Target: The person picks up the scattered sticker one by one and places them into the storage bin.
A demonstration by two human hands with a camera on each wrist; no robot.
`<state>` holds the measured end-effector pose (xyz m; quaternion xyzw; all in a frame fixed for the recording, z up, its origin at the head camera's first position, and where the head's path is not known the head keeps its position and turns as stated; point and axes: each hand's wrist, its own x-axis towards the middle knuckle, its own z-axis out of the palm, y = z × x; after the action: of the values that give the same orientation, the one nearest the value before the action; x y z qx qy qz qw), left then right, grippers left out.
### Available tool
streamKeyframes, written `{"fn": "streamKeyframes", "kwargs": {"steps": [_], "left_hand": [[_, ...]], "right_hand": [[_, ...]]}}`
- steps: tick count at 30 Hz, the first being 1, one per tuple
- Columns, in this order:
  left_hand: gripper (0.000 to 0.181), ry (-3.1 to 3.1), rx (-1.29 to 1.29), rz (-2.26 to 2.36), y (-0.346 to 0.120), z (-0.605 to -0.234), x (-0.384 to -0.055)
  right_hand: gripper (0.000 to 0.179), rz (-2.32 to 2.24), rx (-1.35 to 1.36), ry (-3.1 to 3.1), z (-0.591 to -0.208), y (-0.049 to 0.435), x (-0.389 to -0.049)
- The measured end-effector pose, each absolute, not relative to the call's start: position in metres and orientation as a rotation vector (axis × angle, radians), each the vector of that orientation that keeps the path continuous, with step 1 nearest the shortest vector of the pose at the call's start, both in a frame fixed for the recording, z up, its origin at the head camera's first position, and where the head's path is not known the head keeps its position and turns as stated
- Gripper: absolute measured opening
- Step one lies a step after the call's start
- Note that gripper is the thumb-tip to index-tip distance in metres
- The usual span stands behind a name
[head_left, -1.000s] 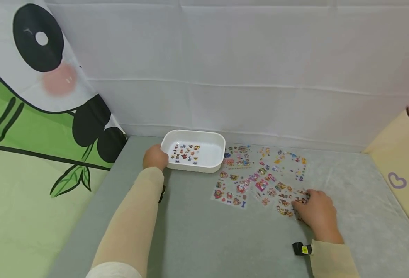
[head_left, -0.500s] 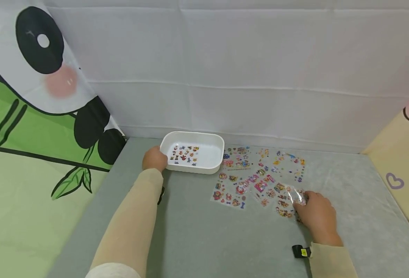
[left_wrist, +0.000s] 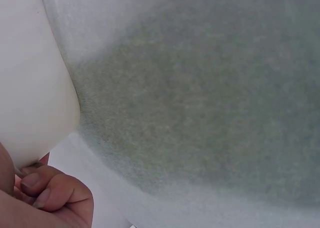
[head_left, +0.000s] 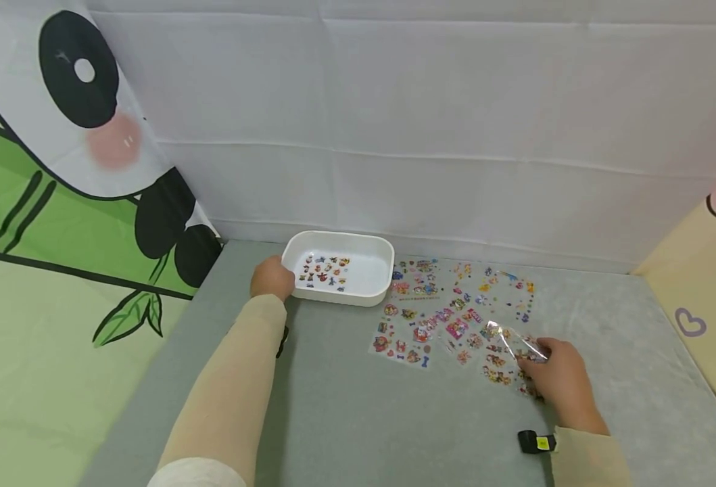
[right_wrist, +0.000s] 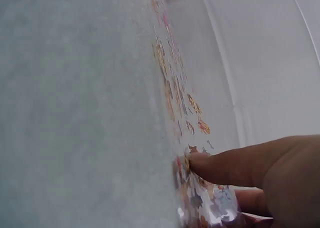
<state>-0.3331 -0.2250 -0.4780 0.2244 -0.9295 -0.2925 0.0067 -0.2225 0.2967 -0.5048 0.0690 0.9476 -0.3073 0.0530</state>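
Note:
My left hand (head_left: 272, 277) grips the left end of a white plastic tray (head_left: 358, 297), fingers curled at its edge; the left wrist view shows the fingertips against the tray's wall (left_wrist: 37, 83). A clear sticker sheet (head_left: 324, 272) with small cartoon figures lies in the tray. Over to the right, my right hand (head_left: 561, 379) pinches another clear sticker sheet (head_left: 516, 345), whose far edge is lifted and shiny. In the right wrist view the thumb (right_wrist: 220, 168) presses on that sheet's printed face, with other fingers partly hidden behind it.
More clear sticker sheets, one with red figures (head_left: 401, 335) and one with pink (head_left: 458, 327), lie overlapping right of the tray on the grey cloth-covered table (head_left: 394, 419). A white curtain (head_left: 431, 169) hangs along the back edge. Cartoon-printed cloths (head_left: 59, 291) flank both sides.
My right hand has drawn slightly back and to the right, and the sheet it pinches has lifted at its far edge. The left hand and tray have stayed put.

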Motion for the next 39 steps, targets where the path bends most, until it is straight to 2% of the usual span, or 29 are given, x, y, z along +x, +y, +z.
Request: {"fn": "streamKeyframes", "kwargs": {"steps": [4,12,20,28,39], "left_hand": [[0.04,-2.912,0.7,-0.968,-0.228,-0.48,-0.335],[0.047,-2.938,0.653,-1.093,-0.243,-0.486,-0.339],[0.05,-3.037,0.627,-1.104,-0.251,-0.482,-0.344],[0.06,-3.124,0.622,-1.017,-0.247,-0.477,-0.346],[0.052,-3.057,0.591,-1.074,-0.248,-0.483,-0.345]], "right_hand": [[0.062,-0.974,0.223,2.841,-0.504,0.301,-0.224],[0.045,-0.989,0.142,2.857,-0.506,0.301,-0.222],[0.041,-1.008,0.189,2.868,-0.507,0.3,-0.221],[0.034,-1.068,0.25,2.907,-0.51,0.297,-0.217],[0.047,-1.211,0.388,2.875,-0.514,0.306,-0.22]]}}
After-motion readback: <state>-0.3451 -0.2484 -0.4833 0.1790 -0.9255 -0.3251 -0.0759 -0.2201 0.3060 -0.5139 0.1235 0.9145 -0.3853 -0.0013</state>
